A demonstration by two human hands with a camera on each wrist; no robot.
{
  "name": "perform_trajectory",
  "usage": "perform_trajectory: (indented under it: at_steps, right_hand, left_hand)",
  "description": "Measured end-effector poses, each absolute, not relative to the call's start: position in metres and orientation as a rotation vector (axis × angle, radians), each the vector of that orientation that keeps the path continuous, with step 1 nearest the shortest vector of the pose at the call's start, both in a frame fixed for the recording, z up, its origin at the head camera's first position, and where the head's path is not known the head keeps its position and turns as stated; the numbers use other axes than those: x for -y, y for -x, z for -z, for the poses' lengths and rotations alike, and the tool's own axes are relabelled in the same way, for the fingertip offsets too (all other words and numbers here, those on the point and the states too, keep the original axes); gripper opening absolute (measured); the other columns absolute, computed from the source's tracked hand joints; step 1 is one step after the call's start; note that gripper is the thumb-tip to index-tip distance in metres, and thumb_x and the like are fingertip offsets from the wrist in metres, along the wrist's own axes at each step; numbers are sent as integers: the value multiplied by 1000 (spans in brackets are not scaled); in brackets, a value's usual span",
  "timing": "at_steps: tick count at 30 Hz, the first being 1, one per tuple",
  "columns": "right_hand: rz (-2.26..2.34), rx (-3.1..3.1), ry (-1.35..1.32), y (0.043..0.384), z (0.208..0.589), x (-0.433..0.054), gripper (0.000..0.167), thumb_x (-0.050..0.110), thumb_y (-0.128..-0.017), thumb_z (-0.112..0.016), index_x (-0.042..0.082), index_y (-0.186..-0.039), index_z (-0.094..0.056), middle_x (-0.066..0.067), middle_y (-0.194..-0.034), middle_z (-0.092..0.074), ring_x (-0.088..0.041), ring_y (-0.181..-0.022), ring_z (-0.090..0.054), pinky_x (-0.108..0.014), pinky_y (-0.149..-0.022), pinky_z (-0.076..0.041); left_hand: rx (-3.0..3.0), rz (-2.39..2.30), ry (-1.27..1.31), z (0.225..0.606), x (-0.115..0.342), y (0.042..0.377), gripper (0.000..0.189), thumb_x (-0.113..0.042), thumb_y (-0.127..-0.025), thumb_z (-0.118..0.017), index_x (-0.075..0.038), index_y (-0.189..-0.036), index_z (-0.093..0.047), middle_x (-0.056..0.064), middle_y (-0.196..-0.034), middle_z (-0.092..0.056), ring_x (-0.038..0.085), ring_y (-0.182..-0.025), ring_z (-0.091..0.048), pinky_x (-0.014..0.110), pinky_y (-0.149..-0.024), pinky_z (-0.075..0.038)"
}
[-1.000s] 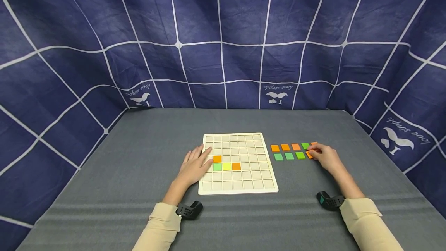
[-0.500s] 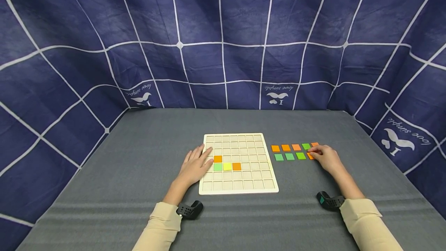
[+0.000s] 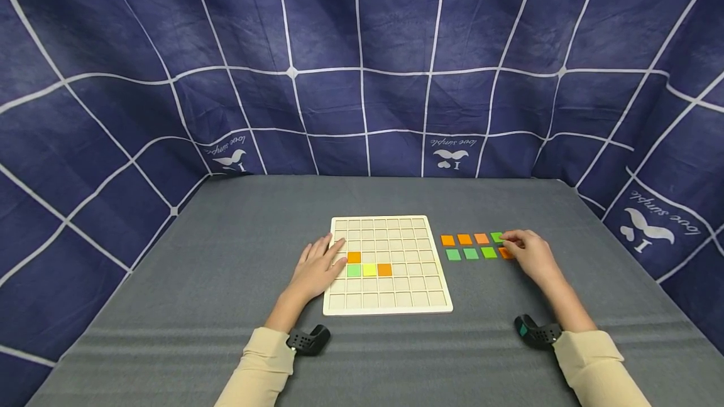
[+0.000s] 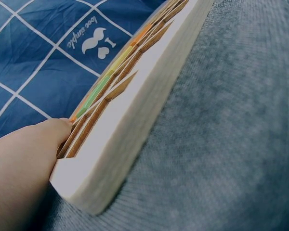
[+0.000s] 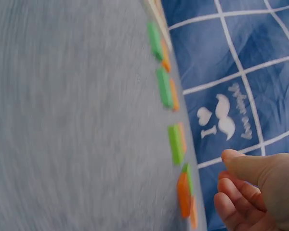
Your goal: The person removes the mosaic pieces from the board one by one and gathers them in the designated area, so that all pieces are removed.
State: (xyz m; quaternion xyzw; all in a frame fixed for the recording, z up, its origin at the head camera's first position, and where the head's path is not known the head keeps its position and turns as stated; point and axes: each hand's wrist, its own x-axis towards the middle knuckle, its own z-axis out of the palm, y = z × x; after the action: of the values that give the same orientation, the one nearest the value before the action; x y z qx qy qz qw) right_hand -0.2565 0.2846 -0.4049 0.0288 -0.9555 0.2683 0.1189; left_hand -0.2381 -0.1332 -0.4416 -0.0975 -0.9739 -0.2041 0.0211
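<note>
My left hand (image 3: pixel 315 272) lies on the left edge of a pale wooden grid board (image 3: pixel 415 314), fingers straight and spread. The board holds an orange tile (image 3: pixel 354 257), a green tile (image 3: pixel 354 271), a yellow tile (image 3: pixel 369 270) and another orange tile (image 3: pixel 384 269). My right hand (image 3: pixel 532 256) hovers at the right end of two rows of loose tiles. In the right wrist view its thumb and loosely bent fingers stand apart with nothing seen between them. Nearest are a dark orange tile (image 5: pixel 184 195) and a salmon tile (image 5: pixel 193 211); the hand hides the latter in the head view.
The loose tiles, among them a light green tile (image 3: pixel 489 252) and an orange tile (image 3: pixel 447 240), lie right of the board on a grey cloth-covered table (image 3: pixel 396 357). A blue checked curtain (image 3: pixel 396 105) stands behind and at both sides.
My right hand has lifted slightly from the orange tile at the near row's end and shifted a little up and away. The left hand and board stay put.
</note>
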Motion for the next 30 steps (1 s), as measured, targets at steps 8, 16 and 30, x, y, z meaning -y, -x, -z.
perform_trajectory:
  at_steps: [8,16,30]
  right_hand:
    - [-860,2817,-165,243,400,-254,21,16,-91,-54,2,-104,-64,-17,-98,-62,-24,-82,-58,-27,-62,-43]
    - [-900,2813,-352,231,395,-210,15,8,-87,-58,5,-99,-66,-10,-94,-63,-17,-77,-54,-28,-64,-44]
    - [-875,2798,-632,212,403,-146,8,9,-84,-62,11,-89,-68,2,-85,-62,-7,-71,-51,-22,-62,-44]
  left_hand:
    - [3012,643,303,441,133,237,53,-45,-95,-38,-22,-142,-34,11,-151,-23,29,-139,-21,48,-114,-10]
    - [3021,658,303,440,133,237,53,-45,-95,-37,-22,-142,-33,11,-151,-22,29,-139,-20,48,-114,-9]
    - [3025,650,302,440,133,238,53,-45,-95,-37,-23,-143,-32,10,-151,-21,29,-140,-19,48,-114,-8]
